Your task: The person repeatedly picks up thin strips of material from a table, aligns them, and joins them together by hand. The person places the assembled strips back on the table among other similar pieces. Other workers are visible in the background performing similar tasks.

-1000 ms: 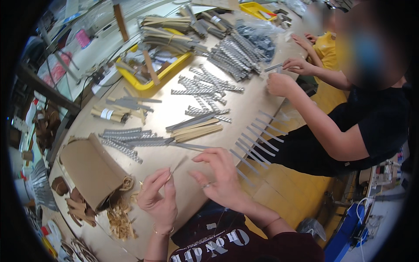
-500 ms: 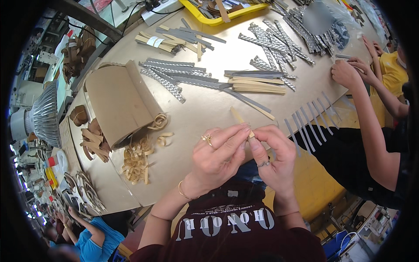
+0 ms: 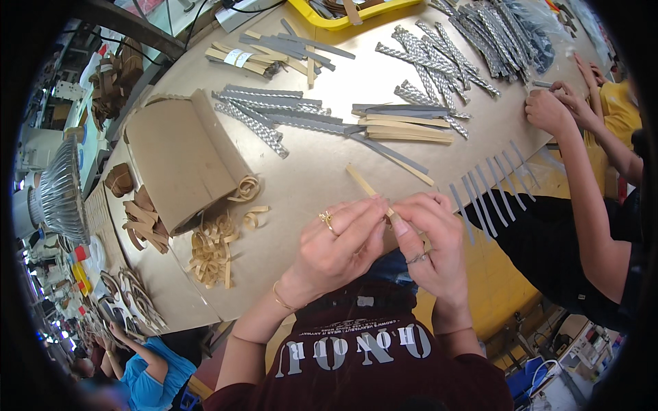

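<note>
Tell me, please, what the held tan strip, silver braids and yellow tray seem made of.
Tan strip: probably leather or imitation, matt, judging by its smooth, flat face. Silver braids: perhaps coated leather or synthetic, metallic, given their bright glints. Yellow tray: likely plastic, glossy, with smooth, rounded edges.

Before you is a broad desk [image 3: 308, 181] with a smooth tan surface; glare is noted toward its far side. The floor [image 3: 504, 298] to your right is yellow. At your upper left, a dark beam [image 3: 139, 27] slants just beyond the desk's edge. A ribbed, lamp-like fixture [image 3: 63, 195] stands far left; small bright lights [image 3: 46, 338] show lower left.
</note>
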Demonstrator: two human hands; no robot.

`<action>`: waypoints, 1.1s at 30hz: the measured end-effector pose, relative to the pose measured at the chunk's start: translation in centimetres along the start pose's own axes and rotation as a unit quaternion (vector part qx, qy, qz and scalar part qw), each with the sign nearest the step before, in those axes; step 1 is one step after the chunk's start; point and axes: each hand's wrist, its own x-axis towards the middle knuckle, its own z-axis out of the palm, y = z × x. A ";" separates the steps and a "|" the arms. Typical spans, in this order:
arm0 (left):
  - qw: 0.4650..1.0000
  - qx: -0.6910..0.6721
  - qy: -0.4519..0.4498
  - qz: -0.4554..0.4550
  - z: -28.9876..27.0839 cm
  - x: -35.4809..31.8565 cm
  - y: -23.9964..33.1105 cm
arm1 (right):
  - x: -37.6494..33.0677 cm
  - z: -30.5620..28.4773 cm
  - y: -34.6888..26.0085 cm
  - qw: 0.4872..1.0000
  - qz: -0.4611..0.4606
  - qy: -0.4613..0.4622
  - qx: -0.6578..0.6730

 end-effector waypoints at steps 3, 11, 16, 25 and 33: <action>1.000 0.010 -0.002 0.006 -0.2 0.0 -0.3 | 0.2 0.3 0.2 1.000 0.002 -0.007 0.007; 0.998 0.058 -0.016 0.017 -0.5 -0.3 -0.6 | 0.3 0.5 0.2 0.999 0.007 -0.016 0.027; 0.996 0.081 -0.028 0.037 -0.6 -0.4 -0.9 | 0.2 0.7 0.2 0.999 0.018 -0.015 0.024; 1.000 -0.003 -0.012 -0.001 -0.5 -0.9 -0.9 | 0.3 0.9 0.4 1.000 0.013 -0.019 0.016; 0.992 0.111 -0.024 0.046 -1.2 -1.0 -1.1 | 0.3 1.3 -0.3 0.999 0.016 -0.028 -0.002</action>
